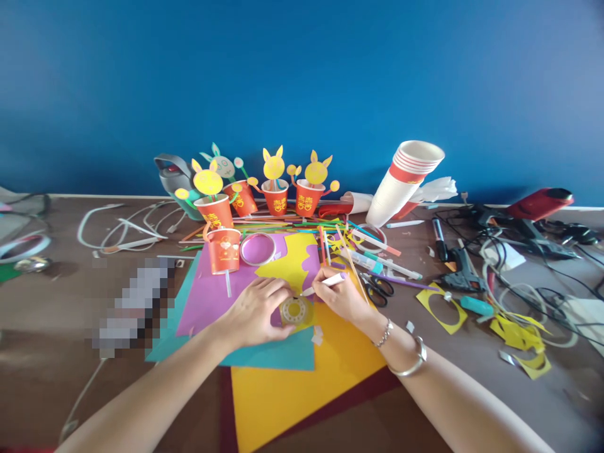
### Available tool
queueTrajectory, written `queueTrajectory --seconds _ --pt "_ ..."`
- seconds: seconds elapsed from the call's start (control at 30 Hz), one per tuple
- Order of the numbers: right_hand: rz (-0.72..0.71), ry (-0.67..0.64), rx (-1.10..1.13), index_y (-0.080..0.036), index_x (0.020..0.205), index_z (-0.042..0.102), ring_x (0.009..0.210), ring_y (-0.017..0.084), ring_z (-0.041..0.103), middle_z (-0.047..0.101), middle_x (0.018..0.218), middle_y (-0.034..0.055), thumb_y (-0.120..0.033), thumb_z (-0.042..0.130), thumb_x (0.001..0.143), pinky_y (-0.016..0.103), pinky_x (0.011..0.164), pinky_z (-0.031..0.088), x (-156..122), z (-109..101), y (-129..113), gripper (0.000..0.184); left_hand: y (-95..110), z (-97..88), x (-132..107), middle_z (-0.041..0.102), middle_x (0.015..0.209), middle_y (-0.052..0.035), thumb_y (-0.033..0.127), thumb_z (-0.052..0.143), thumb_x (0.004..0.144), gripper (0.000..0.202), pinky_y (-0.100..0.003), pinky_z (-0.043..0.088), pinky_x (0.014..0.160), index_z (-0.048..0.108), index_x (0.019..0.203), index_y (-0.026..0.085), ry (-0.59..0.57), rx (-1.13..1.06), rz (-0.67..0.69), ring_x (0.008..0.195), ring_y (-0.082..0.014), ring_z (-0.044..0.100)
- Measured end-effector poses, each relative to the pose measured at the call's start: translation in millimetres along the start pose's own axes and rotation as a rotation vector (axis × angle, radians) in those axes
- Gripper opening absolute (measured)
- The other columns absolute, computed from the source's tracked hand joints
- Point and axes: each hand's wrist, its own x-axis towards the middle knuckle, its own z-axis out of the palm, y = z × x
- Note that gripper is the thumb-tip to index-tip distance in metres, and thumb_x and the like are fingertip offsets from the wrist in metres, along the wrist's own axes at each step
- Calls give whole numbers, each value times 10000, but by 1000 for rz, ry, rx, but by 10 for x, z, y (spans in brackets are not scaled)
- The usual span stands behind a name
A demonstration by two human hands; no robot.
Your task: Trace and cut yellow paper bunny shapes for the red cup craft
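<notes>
My left hand (257, 311) presses its fingers down on a clear tape roll (296, 310) that lies on yellow paper (287, 261), holding it in place. My right hand (342, 296) grips a white pen (327, 282) whose tip touches the paper at the roll's upper edge. Under my hands lie a purple sheet (207, 299), a teal sheet (278, 355) and a large yellow sheet (302, 390). A red paper cup (223, 250) and a tape ring (257, 248) rest on the purple sheet.
Several red cups with yellow rabbit heads (274, 189) stand at the back by the blue wall. A stack of paper cups (406, 179) leans right of them. Scissors (377, 288), pens and straws (372, 255), a glue gun (460, 274), cables (528, 251) and yellow scraps (519, 336) lie at right.
</notes>
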Motion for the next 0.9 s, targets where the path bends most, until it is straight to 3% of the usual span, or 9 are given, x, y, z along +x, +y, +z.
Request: queueTrajectory --seconds 0.47,0.9 --pt "-23 30 -21 -222 618 407 531 107 385 411 569 -49 -310 539 769 237 491 330 -81 -5 -6 219 6 6 5 661 1069 -62 383 719 728 386 -384 492 879 608 1055 211 -37 12 -37 996 -255 629" --pt "-51 171 -91 -234 647 437 543 139 445 481 587 -33 -329 520 815 267 512 352 -337 64 76 211 9 2 6 653 1080 -58 391 720 744 397 -375 478 871 607 1073 199 -52 10 -40 1018 -252 617"
